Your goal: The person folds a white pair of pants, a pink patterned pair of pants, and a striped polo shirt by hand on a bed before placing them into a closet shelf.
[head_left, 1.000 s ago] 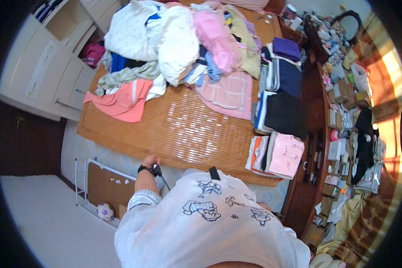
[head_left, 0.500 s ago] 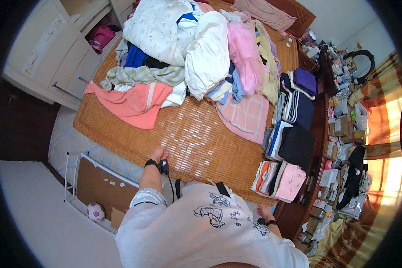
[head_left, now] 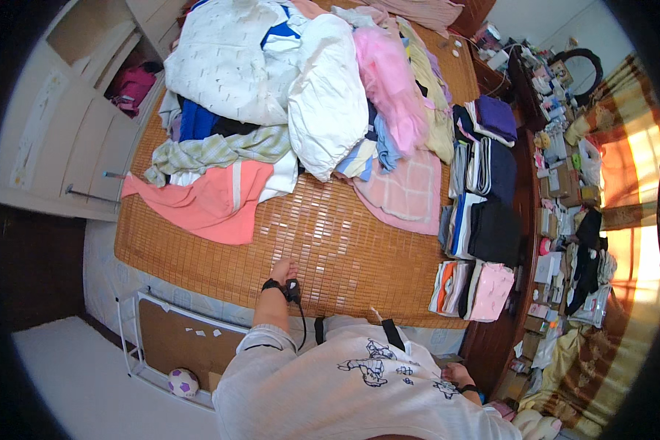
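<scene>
My left hand point(head_left: 284, 270) hangs above the near edge of the bed mat point(head_left: 330, 242), fingers loosely bent and slightly apart, holding nothing. Low at my right side hangs my right hand point(head_left: 458, 374), also bare; its fingers are small and partly turned away. Nearest to the left hand lies a coral garment point(head_left: 227, 202) with a pale stripe. Behind it a heap holds a green checked cloth point(head_left: 220, 154), a white patterned quilt point(head_left: 227, 66), a white bundle point(head_left: 328, 99) and pink tulle point(head_left: 392, 88). A pink checked cloth point(head_left: 407, 192) spreads at the heap's right.
Folded clothes stand in stacks along the bed's right edge, with black point(head_left: 495, 231), pink point(head_left: 491, 290) and purple point(head_left: 496, 117) pieces on top. A crowded shelf point(head_left: 524, 308) runs beyond. At left are drawers point(head_left: 66, 139), a white-framed board point(head_left: 180, 334) and a ball point(head_left: 183, 383).
My view has shifted, with the bed's near edge now lying straighter across. My left hand sits farther right in view, and my right hand lower. The clothes lie as before.
</scene>
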Action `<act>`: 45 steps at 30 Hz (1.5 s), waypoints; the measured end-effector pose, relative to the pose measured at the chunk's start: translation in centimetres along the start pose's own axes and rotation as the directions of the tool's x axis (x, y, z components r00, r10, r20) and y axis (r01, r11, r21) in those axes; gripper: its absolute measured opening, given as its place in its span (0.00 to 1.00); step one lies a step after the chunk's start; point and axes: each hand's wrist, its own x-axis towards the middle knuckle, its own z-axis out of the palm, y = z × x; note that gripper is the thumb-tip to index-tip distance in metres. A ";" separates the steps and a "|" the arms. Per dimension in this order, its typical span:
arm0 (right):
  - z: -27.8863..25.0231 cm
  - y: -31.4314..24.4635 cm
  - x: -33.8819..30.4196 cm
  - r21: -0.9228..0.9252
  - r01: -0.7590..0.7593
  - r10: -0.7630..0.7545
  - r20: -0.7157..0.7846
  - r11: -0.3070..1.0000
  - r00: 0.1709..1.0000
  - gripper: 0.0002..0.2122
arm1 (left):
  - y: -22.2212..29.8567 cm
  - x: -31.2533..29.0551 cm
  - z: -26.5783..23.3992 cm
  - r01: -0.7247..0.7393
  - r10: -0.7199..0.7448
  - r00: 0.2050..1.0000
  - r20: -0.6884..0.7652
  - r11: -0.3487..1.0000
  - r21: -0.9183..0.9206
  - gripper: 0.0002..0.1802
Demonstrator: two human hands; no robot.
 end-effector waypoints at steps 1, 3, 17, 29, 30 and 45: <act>0.0 -0.1 -0.2 -0.004 0.013 -0.013 -0.042 1.000 0.999 0.08 | 0.1 0.8 0.2 -0.015 0.015 1.000 0.010 0.999 -0.043 0.08; -0.5 2.1 0.6 -0.028 0.057 -0.058 -0.031 0.998 0.998 0.08 | 1.2 0.5 2.8 -0.055 0.056 0.996 -0.067 0.998 0.003 0.06; 2.2 3.4 -4.1 0.133 0.051 -0.033 -0.136 0.990 0.990 0.09 | -1.3 1.1 3.3 0.076 -0.123 0.984 0.133 0.946 0.314 0.10; 1.7 6.0 -3.2 0.340 0.005 0.030 -0.099 0.940 0.995 0.09 | -2.1 -1.9 2.2 0.048 -0.077 0.995 0.063 0.924 0.380 0.09; 1.5 6.0 -2.8 0.340 0.008 0.025 -0.093 0.940 0.995 0.09 | -1.9 -2.0 2.9 0.035 -0.069 0.995 0.074 0.923 0.382 0.09; -3.9 11.2 6.6 0.629 0.069 -0.145 0.072 0.775 0.987 0.11 | -4.8 -8.7 6.3 -0.075 -0.020 0.986 0.165 0.836 0.544 0.06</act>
